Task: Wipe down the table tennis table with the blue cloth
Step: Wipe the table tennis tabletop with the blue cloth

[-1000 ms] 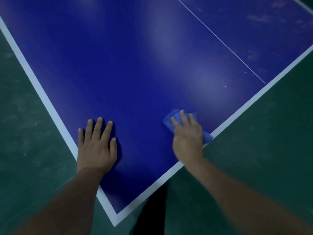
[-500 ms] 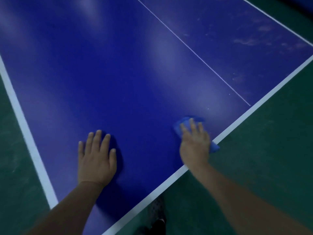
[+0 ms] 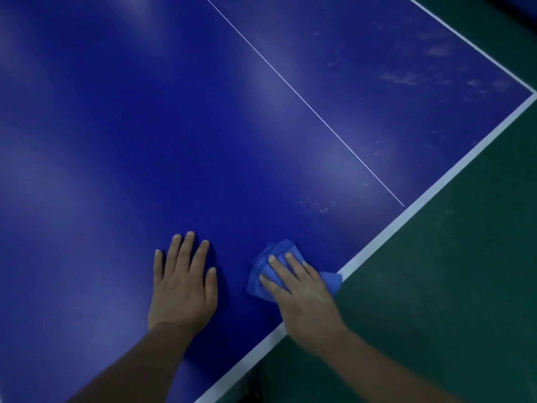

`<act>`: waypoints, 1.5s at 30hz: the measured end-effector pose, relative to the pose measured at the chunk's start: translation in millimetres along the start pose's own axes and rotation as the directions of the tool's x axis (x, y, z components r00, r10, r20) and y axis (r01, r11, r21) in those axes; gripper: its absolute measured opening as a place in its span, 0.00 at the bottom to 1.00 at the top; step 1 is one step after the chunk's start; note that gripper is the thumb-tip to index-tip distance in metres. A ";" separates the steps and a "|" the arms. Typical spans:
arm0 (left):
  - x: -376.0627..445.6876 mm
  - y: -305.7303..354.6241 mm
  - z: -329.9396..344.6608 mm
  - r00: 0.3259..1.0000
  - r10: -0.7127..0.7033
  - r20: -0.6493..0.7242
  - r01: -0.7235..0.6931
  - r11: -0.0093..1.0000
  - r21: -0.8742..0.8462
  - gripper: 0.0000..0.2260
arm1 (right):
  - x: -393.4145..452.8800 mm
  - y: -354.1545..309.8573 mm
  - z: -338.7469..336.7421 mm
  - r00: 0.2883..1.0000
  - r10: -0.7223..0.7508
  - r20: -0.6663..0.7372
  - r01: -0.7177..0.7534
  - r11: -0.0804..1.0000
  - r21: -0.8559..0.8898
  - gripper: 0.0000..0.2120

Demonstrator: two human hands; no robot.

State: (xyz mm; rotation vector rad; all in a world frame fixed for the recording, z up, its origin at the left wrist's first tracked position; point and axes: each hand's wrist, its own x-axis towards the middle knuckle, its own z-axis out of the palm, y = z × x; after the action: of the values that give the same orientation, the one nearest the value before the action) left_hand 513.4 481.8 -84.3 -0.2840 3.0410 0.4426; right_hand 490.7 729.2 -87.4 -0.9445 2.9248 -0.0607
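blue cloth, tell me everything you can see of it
The small blue fabric cloth looks soft and is bunched into a rumpled wad, its folds fanning out at the far end. It lies flat on the dark blue table tennis table, right by the white edge line, one corner reaching the table's edge. The right hand presses on it with straight, spread fingers, hiding its middle. The left hand lies apart from it.
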 end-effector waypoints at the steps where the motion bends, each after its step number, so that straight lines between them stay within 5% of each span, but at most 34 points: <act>1: 0.8 0.0 1.2 1.000 0.005 0.005 -0.005 1.000 0.000 0.27 | 5.3 16.1 -1.9 1.000 -0.026 -0.003 0.026 1.000 -0.015 0.31; 3: 1.3 -1.1 2.4 1.000 0.003 0.002 -0.003 1.000 0.011 0.26 | 18.8 56.8 -11.2 0.984 0.180 0.007 -0.179 0.977 -0.112 0.28; 6: 1.6 -0.3 2.7 1.000 0.006 -0.007 -0.006 1.000 0.025 0.26 | 26.5 84.8 -23.2 0.860 0.509 0.015 -0.508 0.860 -0.052 0.26; 13: 1.0 -1.8 4.9 0.997 0.022 -0.074 -0.021 1.000 0.015 0.25 | 98.0 -42.1 -7.6 0.987 0.134 -0.085 -0.118 0.978 0.171 0.26; 18: 2.6 -0.7 3.6 0.997 0.019 -0.071 -0.018 1.000 0.019 0.26 | 164.7 -0.6 -13.5 0.978 0.203 -0.054 -0.202 0.979 0.034 0.28; 20: 3.0 -0.9 2.6 0.999 0.005 -0.035 -0.004 0.999 0.035 0.27 | 145.6 67.9 -19.7 0.919 0.394 -0.028 -0.395 0.917 -0.063 0.27; 23: 3.6 0.8 2.3 1.000 0.005 -0.009 -0.005 0.999 0.037 0.27 | 101.3 162.1 -33.1 0.677 0.730 -0.087 -0.731 0.682 0.035 0.26; 25: 4.4 1.8 1.5 1.000 0.011 -0.012 -0.010 0.999 0.034 0.27 | 94.3 161.5 -36.9 0.553 0.826 -0.107 -0.818 0.563 0.118 0.25; 26: 4.7 1.9 1.4 1.000 0.009 -0.011 -0.009 0.999 0.037 0.27 | 96.5 140.1 -33.9 0.562 0.818 -0.121 -0.810 0.574 0.121 0.24; 28: 4.2 2.5 1.8 1.000 0.003 -0.004 -0.003 0.999 0.049 0.27 | 96.6 75.0 -26.2 0.734 0.664 -0.142 -0.658 0.747 0.096 0.26; 31: 3.5 2.3 4.7 1.000 0.000 -0.007 0.001 0.998 0.063 0.27 | 60.8 -5.9 -1.4 0.978 0.192 -0.087 -0.180 0.975 0.129 0.25; 33: 5.0 1.5 5.1 1.000 -0.001 -0.007 0.002 0.998 0.065 0.27 | 51.7 18.1 -4.0 0.998 0.013 -0.064 -0.006 0.994 0.113 0.24; 34: 5.6 0.9 5.1 1.000 -0.001 -0.008 0.002 0.998 0.066 0.27 | 55.7 48.2 -6.7 0.997 0.040 -0.064 -0.036 0.997 0.069 0.24; 36: 5.3 0.2 4.9 1.000 0.002 -0.006 -0.002 0.998 0.066 0.27 | 67.6 114.9 -18.0 0.955 0.289 -0.067 -0.293 0.955 -0.050 0.27; 39: 4.5 0.1 3.6 1.000 -0.004 -0.002 0.004 0.998 0.062 0.27 | 74.2 183.8 -37.5 0.730 0.674 -0.111 -0.678 0.735 0.004 0.23; 41: 5.5 1.3 2.1 1.000 -0.006 0.003 0.006 0.998 0.058 0.27 | 78.6 166.8 -34.9 0.647 0.742 -0.173 -0.748 0.662 0.041 0.23; 45: 5.0 1.0 3.1 1.000 -0.004 0.003 0.004 0.998 0.058 0.27 | 67.4 84.2 -16.0 0.910 0.412 -0.055 -0.411 0.911 0.015 0.25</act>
State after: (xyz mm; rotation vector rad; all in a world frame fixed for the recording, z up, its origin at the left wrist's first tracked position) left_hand 508.4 482.8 -87.3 -0.2857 3.0436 0.3533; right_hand 385.8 758.3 -79.9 -0.3097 3.1048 -0.0695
